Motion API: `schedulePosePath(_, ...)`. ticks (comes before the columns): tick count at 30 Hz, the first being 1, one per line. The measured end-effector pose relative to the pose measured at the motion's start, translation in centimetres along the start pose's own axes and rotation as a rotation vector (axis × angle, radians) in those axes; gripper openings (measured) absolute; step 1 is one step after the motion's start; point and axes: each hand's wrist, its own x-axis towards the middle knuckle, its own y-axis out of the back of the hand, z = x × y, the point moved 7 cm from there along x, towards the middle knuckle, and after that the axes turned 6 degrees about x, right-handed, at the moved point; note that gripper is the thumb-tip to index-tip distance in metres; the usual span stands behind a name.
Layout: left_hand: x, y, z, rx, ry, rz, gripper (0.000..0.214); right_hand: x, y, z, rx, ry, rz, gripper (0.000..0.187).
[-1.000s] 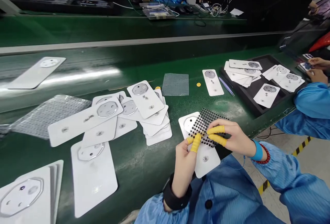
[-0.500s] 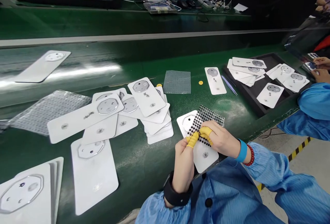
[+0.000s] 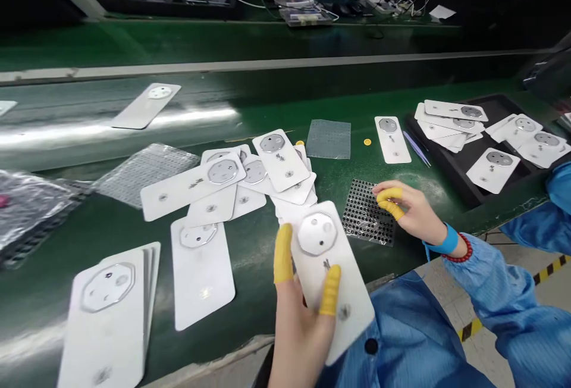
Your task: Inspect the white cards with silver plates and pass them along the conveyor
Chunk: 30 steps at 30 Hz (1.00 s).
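Observation:
My left hand, with yellow finger cots on thumb and forefinger, grips a white phone back cover with a round camera ring, lifted above the near edge of the green belt. My right hand, also in yellow cots, rests with pinched fingertips on a clear sheet of small black dots lying flat on the belt. A loose pile of white covers lies just left of the sheet.
More white covers and a near-left stack lie on the belt. Clear film sheets, blue tweezers and a black tray of covers sit around. A co-worker's blue sleeve is at right; another person works across the line.
My left hand has lifted the white cover off the belt toward me. The dotted sheet now lies apart on the belt under my right hand. The camera swung left.

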Motion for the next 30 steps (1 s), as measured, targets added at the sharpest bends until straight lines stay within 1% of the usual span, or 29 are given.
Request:
schedulePosePath(1,-0.9,-0.3,0.1,-0.038,0.031,-0.015,0.1,0.2,0.3,-1.3,0.052,0.0,0.044,0.008)
schedulePosePath(2,-1.6,-0.7,0.2,-0.067,0.064,-0.038,0.107,0.4,0.4,-2.7,0.098,0.015,0.076,0.006)
schedulePosePath(3,-2.2,-1.3,0.4,-0.079,0.088,-0.064,0.108,0.5,0.4,-4.3,0.134,0.045,0.089,0.006)
schedulePosePath(4,-2.6,-1.9,0.6,-0.075,0.1,-0.093,0.105,0.5,0.1,-5.9,0.153,0.092,0.082,0.006)
schedulePosePath(6,-3.0,-3.0,0.8,-0.061,0.105,-0.155,0.089,0.4,-0.7,-8.4,0.158,0.196,0.044,0.008)
schedulePosePath(8,-3.2,-3.8,1.0,-0.051,0.097,-0.188,0.072,0.2,-1.3,-9.6,0.138,0.264,0.03,0.009)
schedulePosePath(10,-3.2,-4.0,1.2,-0.063,0.055,-0.183,0.067,0.0,-1.6,-9.9,0.109,0.287,0.04,0.009)
schedulePosePath(12,-3.3,-4.0,1.2,-0.062,0.027,-0.183,0.068,-0.2,-1.5,-9.9,0.093,0.29,0.058,0.009)
schedulePosePath(16,-3.5,-3.8,0.8,-0.042,0.039,-0.175,0.069,-0.6,-1.3,-10.1,0.034,0.295,0.058,0.011)
schedulePosePath(22,-3.9,-3.5,0.5,-0.11,0.039,-0.139,0.064,-1.2,-1.3,-10.3,-0.002,0.32,-0.024,0.019)
schedulePosePath(24,-4.2,-3.6,0.2,-0.116,0.05,-0.15,0.063,-1.4,-1.0,-10.3,0.016,0.312,0.009,0.016)
schedulePosePath(27,-4.7,-3.7,-0.5,-0.12,0.089,-0.182,0.062,-1.5,-0.6,-10.0,0.103,0.208,0.045,0.007)
schedulePosePath(30,-4.9,-3.6,-1.3,-0.154,0.131,-0.185,0.053,-1.3,-0.5,-9.2,0.207,0.008,-0.005,0.007)
